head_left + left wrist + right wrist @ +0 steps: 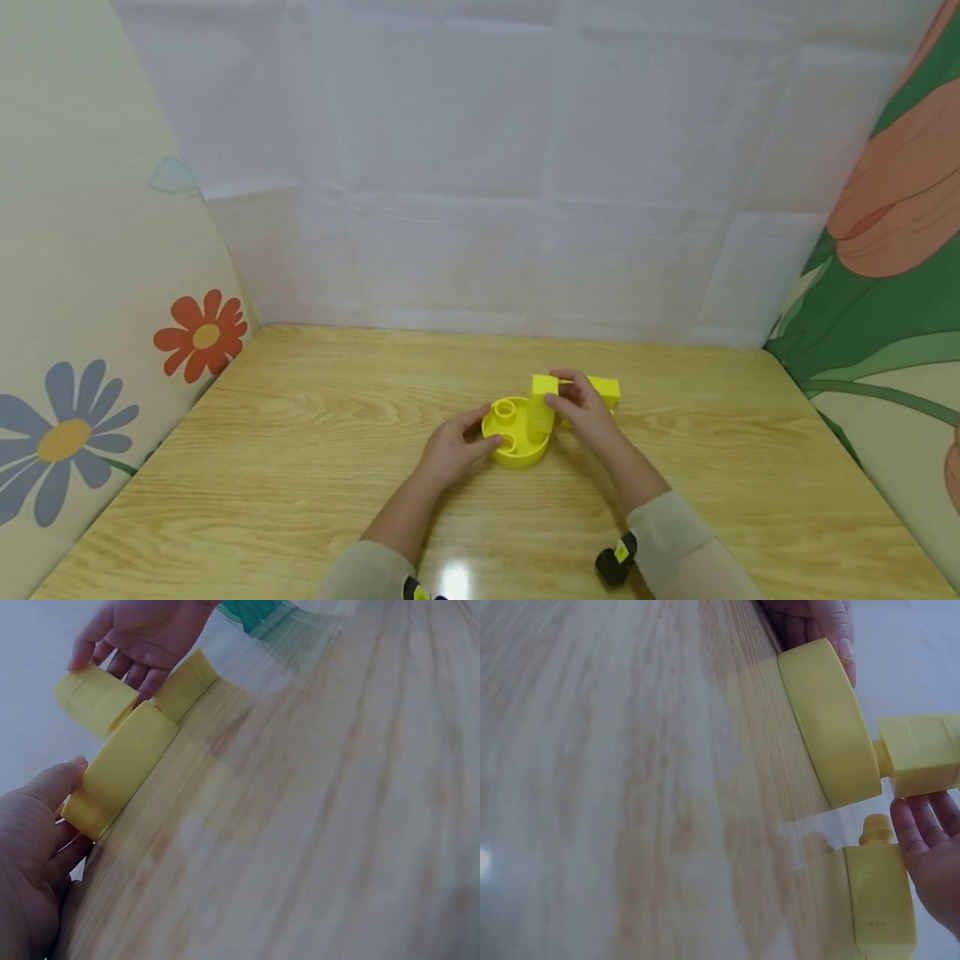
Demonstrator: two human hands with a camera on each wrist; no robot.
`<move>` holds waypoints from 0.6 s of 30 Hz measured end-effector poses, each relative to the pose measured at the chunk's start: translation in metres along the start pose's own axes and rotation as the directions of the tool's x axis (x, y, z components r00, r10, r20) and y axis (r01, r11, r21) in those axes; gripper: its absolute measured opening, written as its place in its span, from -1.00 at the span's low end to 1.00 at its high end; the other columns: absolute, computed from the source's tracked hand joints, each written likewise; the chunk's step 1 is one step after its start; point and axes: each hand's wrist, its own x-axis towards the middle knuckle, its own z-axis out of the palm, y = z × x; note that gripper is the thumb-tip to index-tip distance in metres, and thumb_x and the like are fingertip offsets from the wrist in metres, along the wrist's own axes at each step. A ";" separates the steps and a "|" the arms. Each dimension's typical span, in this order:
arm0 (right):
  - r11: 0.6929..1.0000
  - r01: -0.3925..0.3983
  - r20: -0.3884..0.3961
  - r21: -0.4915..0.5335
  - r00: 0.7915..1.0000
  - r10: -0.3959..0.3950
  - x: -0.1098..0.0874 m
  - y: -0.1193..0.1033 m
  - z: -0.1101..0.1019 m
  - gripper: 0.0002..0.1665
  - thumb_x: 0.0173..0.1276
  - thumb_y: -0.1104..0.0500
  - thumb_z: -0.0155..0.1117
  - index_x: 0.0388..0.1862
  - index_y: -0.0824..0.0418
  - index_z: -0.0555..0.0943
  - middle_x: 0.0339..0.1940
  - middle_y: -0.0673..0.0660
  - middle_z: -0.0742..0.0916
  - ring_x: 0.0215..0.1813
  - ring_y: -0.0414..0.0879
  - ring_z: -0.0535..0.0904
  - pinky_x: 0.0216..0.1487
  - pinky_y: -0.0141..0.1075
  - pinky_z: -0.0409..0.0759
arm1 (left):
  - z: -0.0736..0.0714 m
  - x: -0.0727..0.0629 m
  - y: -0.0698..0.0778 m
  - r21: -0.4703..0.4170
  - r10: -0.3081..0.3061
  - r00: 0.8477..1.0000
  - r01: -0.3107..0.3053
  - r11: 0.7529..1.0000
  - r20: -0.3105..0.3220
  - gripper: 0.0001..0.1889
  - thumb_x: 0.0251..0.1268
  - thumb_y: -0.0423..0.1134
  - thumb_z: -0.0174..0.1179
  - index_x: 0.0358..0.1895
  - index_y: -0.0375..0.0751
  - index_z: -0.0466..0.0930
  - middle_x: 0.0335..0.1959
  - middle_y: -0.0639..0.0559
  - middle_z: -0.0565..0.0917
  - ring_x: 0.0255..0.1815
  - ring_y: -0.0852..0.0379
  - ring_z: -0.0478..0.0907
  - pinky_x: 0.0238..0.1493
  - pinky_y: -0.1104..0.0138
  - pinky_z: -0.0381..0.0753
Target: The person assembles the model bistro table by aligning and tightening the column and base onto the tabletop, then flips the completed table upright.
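Observation:
A round yellow base [517, 454] with a raised rim and ring-shaped sockets lies flat on the table. My left hand [453, 450] holds its left side between thumb and fingers. Over the base's right part, a yellow block [542, 404] stands upright, pinched by my right hand [585, 410]. In the right wrist view, a narrow neck [883, 759] at the block's lower end meets the base's top edge; how far it sits in is hidden. A second yellow block [881, 900] with a knob on its end lies on the table beside the base, close to my right hand.
The wood-grain table [315, 467] runs back to a white cloth [450, 167]. Printed floral cloth walls [90, 292] rise on both sides. Black wrist straps [618, 562] show at my sleeves.

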 end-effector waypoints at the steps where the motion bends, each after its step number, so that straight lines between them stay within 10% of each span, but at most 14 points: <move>1: 1.000 0.000 -0.003 0.004 1.000 0.001 0.000 0.001 0.000 -0.50 0.41 0.25 0.20 0.29 0.31 0.39 -0.01 0.30 0.64 -0.07 -0.15 0.53 -0.07 -0.40 0.53 | 0.000 0.000 0.000 0.001 0.000 1.000 0.000 1.000 0.001 -0.34 0.22 -0.05 0.36 0.34 -0.24 0.44 0.33 -0.16 0.51 0.36 -0.16 0.43 0.38 -0.01 0.39; 18: 1.000 0.020 0.034 -0.007 0.999 -0.019 -0.009 0.002 -0.006 -0.35 0.41 0.30 0.15 0.46 0.22 0.27 0.08 0.26 0.51 -0.10 -0.17 0.47 -0.08 -0.44 0.53 | 0.001 0.002 -0.002 0.020 -0.022 1.000 0.022 1.000 -0.002 -0.36 0.23 -0.06 0.35 0.35 -0.20 0.44 0.32 -0.17 0.52 0.36 -0.18 0.43 0.38 -0.02 0.39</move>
